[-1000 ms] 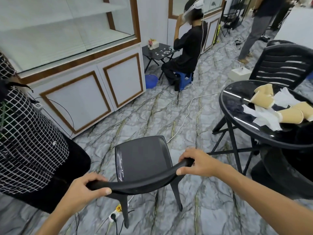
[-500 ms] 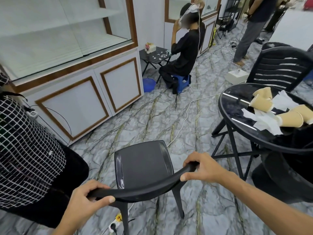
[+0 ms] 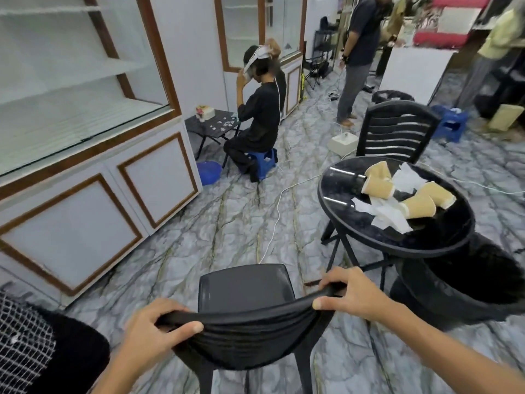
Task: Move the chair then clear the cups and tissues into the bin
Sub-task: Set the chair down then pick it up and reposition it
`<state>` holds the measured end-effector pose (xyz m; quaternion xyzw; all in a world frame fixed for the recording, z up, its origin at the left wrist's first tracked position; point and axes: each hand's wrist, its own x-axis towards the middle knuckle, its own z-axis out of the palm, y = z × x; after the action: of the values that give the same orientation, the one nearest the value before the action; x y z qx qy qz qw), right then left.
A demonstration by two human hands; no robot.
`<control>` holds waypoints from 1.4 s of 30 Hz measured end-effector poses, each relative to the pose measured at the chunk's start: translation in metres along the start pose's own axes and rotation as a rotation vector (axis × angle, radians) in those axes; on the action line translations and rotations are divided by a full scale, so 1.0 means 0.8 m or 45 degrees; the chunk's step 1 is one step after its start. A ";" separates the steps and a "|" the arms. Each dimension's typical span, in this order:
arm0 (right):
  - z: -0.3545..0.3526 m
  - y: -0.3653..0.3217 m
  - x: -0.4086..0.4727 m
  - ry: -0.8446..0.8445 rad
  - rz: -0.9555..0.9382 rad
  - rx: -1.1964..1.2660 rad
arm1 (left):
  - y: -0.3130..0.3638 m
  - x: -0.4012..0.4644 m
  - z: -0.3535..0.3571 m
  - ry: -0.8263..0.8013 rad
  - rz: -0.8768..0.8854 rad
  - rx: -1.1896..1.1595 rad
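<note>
Both your hands grip the top rail of the black plastic chair (image 3: 250,302): left hand (image 3: 150,334) wrapped over the rail's left end, thumb lying along the front; right hand (image 3: 352,297) curled over the right end, thumb forward. The chair stands on the marble floor directly in front of you, to the left of the round black bench (image 3: 341,211).

Handling, judged: a moulded chair like this should be light and stiff, with some flex in the backrest. The rail ends you hold look like the right place; lift evenly so the legs clear the floor and the white cable (image 3: 272,223) ahead.

Count on the bench: four paper cups, all on their sides — two (image 3: 377,180) touching at the far left, two (image 3: 426,201) touching nearer the right. They should be very light and easy to crush; take them round the body. White tissues (image 3: 392,217) lie among them, at least three pieces; exact number unclear where they overlap. Soft, no weight; pinch them up.

One black bin (image 3: 466,288) stands just beside the bench, partly under its near edge.
</note>
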<state>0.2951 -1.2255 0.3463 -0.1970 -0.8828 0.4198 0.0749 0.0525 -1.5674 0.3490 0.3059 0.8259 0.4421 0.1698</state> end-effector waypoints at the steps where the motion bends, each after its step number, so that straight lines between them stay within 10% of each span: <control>1: -0.011 0.004 -0.006 0.022 0.013 -0.003 | 0.008 0.011 0.009 -0.017 0.008 0.001; 23: -0.209 0.131 -0.179 0.603 0.346 -0.027 | 0.194 0.156 0.271 -0.478 0.325 -0.181; 42: -0.205 0.145 -0.189 0.758 0.453 -0.108 | 0.204 0.220 0.310 -0.600 0.503 -0.152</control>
<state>0.5150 -1.1051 0.3659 -0.4646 -0.7907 0.3133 0.2465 0.1140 -1.2277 0.3464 0.5440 0.6610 0.4313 0.2849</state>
